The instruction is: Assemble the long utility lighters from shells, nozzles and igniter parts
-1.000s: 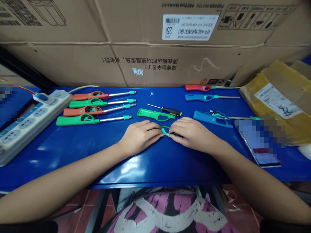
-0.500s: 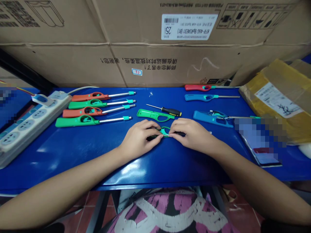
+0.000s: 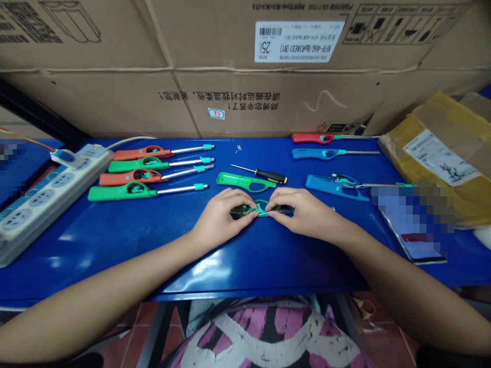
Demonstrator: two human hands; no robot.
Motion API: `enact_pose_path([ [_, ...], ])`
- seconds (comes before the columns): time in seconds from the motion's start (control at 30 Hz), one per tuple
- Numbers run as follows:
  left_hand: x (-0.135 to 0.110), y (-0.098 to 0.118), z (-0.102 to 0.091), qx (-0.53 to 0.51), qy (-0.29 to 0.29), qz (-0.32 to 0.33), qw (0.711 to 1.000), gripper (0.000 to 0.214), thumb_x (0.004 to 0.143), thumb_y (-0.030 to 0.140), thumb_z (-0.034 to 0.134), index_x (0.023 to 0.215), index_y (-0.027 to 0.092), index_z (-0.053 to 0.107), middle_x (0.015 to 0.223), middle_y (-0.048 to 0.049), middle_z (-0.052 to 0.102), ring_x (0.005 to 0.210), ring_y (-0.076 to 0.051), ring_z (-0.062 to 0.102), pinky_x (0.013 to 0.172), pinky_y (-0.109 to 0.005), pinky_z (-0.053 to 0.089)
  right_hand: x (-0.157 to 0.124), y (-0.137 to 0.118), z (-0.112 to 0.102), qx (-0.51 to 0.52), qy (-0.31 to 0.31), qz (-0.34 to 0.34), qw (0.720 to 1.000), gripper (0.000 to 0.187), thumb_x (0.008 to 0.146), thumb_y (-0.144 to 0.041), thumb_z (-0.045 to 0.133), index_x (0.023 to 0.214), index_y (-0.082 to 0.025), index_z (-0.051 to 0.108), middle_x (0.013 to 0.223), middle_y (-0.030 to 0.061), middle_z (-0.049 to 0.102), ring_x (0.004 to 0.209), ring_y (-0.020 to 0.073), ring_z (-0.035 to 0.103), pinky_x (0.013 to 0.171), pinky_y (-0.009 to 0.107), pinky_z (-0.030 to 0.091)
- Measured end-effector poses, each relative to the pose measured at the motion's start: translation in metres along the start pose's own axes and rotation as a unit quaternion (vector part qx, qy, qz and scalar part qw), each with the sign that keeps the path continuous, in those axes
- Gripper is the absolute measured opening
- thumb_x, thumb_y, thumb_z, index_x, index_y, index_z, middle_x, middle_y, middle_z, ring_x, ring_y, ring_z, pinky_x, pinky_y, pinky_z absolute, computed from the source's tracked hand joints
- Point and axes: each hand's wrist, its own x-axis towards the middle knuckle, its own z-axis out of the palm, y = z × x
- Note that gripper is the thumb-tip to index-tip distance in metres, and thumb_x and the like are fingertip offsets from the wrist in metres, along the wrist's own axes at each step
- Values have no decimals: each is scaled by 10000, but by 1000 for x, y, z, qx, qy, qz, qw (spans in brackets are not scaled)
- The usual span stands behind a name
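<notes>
An opened green gas lighter (image 3: 261,205) lies on the blue table between my hands, its inner parts exposed around the teal trigger. My left hand (image 3: 220,217) pinches it just left of the trigger, beside the dark fuel tank. From the other side, my right hand (image 3: 307,212) pinches near the trigger, thumb and forefinger together, and covers much of the lighter's right part. Just beyond my hands is a loose green half-shell (image 3: 233,180). Against it rests a black-and-yellow screwdriver (image 3: 270,176), its shaft pointing left.
Several assembled lighters (image 3: 123,192) line the left side. Red (image 3: 309,138) and blue (image 3: 314,154) lighters lie at back right, above an opened blue one (image 3: 333,187). A power strip (image 3: 49,197), a phone (image 3: 418,240), a taped parcel (image 3: 441,153) and a cardboard wall (image 3: 215,82) surround the workspace.
My left fingers have shifted slightly and curl less over the lighter, so more of its dark tank shows. My right fingertips have moved a little at the trigger. Other items stay put.
</notes>
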Motion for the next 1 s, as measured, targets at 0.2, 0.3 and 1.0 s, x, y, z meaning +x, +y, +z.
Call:
enact_pose_path([
  [0.2,2,1,-2,-20,-16,-35,999,73,891,227,699,955,194,710,967,-49,736,923,-196,669,879,-377,532,1,5,0,29,5,15,999,154,867,-96,617,900,-198,727,936,42,719,876,169,673,820,311,528],
  [0.3,4,1,-4,-28,-23,-46,998,102,884,223,700,980,191,712,979,-45,735,908,-185,675,868,-356,542,2,7,-1,36,3,17,999,146,865,-99,624,890,-202,725,922,34,720,854,163,670,796,302,530],
  [1.0,39,5,-28,80,-204,-10,976,168,828,162,761,988,210,736,1017,-29,731,883,-187,692,791,-284,525,2,-1,2,-261,-47,-91,960,211,1000,-210,532,935,-164,727,970,72,723,943,219,637,839,354,402],
])
